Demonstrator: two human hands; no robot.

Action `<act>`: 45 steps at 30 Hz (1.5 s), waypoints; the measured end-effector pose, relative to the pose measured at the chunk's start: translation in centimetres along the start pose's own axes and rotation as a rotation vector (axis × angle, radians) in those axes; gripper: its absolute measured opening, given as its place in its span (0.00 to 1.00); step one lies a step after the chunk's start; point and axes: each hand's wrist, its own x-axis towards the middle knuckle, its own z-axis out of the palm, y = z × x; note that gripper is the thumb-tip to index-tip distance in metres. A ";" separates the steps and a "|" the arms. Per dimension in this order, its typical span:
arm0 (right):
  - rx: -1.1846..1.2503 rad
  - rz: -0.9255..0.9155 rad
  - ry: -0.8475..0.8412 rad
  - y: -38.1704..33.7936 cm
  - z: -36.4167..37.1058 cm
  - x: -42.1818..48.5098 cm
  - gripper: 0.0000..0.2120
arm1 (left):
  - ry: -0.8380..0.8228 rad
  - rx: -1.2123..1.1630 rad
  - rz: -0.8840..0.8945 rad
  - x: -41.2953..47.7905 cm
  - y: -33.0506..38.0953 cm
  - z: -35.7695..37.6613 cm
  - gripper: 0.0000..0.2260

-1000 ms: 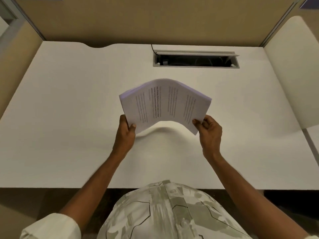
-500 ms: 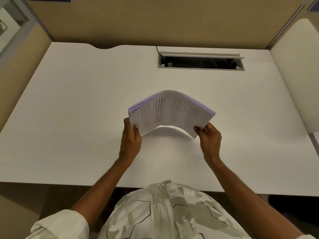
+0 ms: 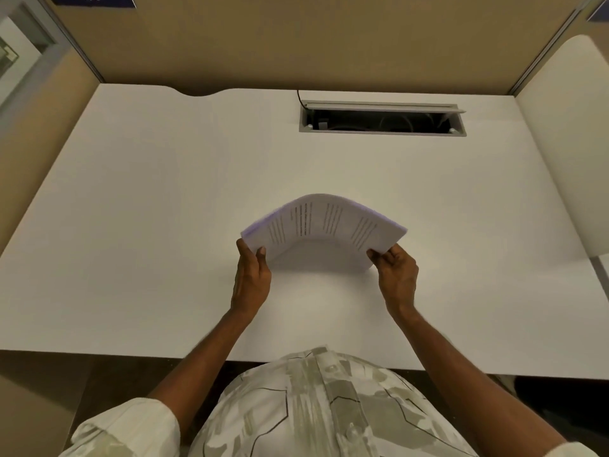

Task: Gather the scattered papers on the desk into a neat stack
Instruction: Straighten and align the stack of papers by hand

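Note:
A stack of printed white papers (image 3: 324, 224) arches upward over the middle of the white desk (image 3: 148, 225), its lines of text turned sideways. My left hand (image 3: 252, 278) pinches the stack's near left corner, thumb on top. My right hand (image 3: 397, 275) pinches the near right corner. The middle of the stack bows up, and its lower edge sits close to the desk surface; I cannot tell whether it touches. No loose sheets lie anywhere else on the desk.
A grey cable slot (image 3: 382, 118) with its lid raised is set into the desk at the back right, a black cable beside it. Tan partition walls (image 3: 296, 37) close the back and sides. A rounded white panel (image 3: 566, 143) stands at the right.
Both hands have brought the bowed stack down and nearer to me, closer to the desk surface. The grip on both corners is the same.

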 end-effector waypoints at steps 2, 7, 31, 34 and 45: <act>0.020 -0.008 0.009 -0.2 -0.2 0.1 0.13 | 0.002 -0.091 0.007 0.1 0.1 0.1 0.24; 0.038 -0.039 -0.023 -0.7 -0.7 0.5 0.18 | -0.032 -0.198 -0.035 0.7 0.1 0.2 0.28; 0.403 0.614 -0.139 1.2 -2.7 5.9 0.23 | -0.160 -0.624 -0.540 0.5 -0.4 2.0 0.14; 0.502 0.719 -0.247 1.6 -1.2 2.9 0.25 | -0.109 -0.635 -0.520 -0.2 0.2 2.8 0.14; 0.381 0.439 -0.196 -1.1 1.6 -0.2 0.13 | -0.239 -0.764 -0.385 -1.5 1.1 3.5 0.18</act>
